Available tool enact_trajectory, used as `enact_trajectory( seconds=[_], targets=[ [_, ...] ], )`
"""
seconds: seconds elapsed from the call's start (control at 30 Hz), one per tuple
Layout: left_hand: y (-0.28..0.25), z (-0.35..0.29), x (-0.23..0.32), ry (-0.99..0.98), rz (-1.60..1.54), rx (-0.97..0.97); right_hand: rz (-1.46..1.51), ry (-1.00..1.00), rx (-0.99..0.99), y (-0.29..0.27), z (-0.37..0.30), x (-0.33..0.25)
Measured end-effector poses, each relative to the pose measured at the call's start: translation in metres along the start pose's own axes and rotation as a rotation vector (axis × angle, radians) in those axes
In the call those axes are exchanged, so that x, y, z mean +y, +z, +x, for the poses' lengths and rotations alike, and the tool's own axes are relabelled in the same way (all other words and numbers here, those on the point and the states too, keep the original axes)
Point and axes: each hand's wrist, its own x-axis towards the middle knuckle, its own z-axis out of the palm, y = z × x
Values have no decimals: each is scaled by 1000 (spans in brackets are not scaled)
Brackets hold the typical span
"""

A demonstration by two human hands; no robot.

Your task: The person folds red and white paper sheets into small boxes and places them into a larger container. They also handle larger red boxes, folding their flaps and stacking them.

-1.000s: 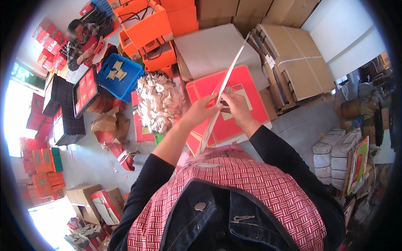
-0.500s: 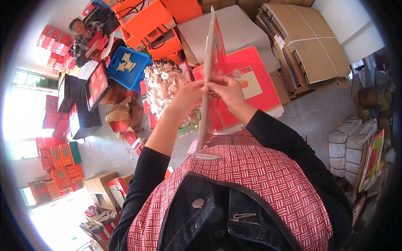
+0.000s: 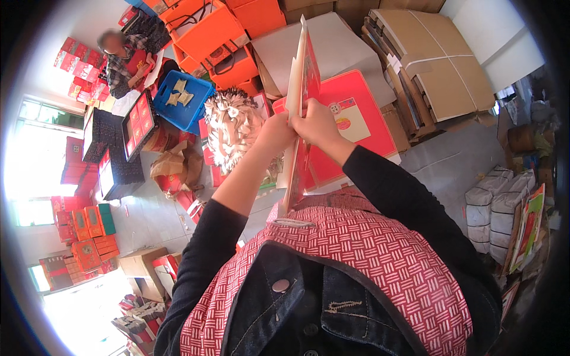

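Note:
A thin cardboard panel [image 3: 310, 68] stands on edge in front of me, with a red printed right face and a pale back. Its near end touches my red-and-white patterned apron [image 3: 380, 249]. My left hand [image 3: 276, 132] is closed at the pale side, and my right hand [image 3: 319, 123] is closed at the red side. The hands meet at the panel's upper edge; whether anything small lies between the fingers is hidden. Beyond the panel, to the right, lies a red printed sheet [image 3: 377, 107]. Left of my left hand is a heap of cream ribbon cords [image 3: 233, 127] with dark tips.
A blue tray [image 3: 193, 115] with several pale packets stands at the far left, near a seated person [image 3: 127, 62]. Orange boxes [image 3: 205, 32] are piled at the back, strapped flat cardboard [image 3: 442, 65] at the back right. White wrapped bundles [image 3: 493, 202] stand on the right.
Both hands have gone from fingertip pinches to closed grips at the panel, and the right hand has turned. The panel has tilted slightly, showing more of its pale back.

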Motion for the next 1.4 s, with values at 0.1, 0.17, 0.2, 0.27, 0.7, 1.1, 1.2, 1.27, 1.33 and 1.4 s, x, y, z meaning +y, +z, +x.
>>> enact_trajectory(
  seconds=[0.1, 0.17, 0.2, 0.27, 0.7, 1.1, 1.2, 1.27, 1.33, 1.4],
  targets=[
    [-2, 16, -6, -56, 188, 68, -207, -55, -91, -13, 14, -5],
    [-25, 16, 11, -48, 213, 115, -239, -40, -131, -31, 30, 0],
    [-38, 23, 6, -57, 315, 103, -222, -21, -163, -42, 37, -1],
    [-64, 21, 11, -63, 205, 196, -215, 6, -203, -73, 45, -5],
    [-22, -31, -45, -103, 118, 369, -331, 74, -94, -126, -47, 47],
    [-11, -19, -11, -137, 128, 260, -52, -652, -46, -100, 8, -42],
    [-18, -11, -27, -80, 151, 290, -300, -1092, -525, -63, -25, -45],
    [-33, -8, -18, -190, 168, 204, -691, -1203, -643, -60, -40, -47],
    [-31, -12, -24, -122, 105, 288, -773, -1184, -549, -58, -32, -37],
    [-37, -12, -26, -74, 64, 277, -849, -1097, -559, -71, -10, -30]
  ],
)
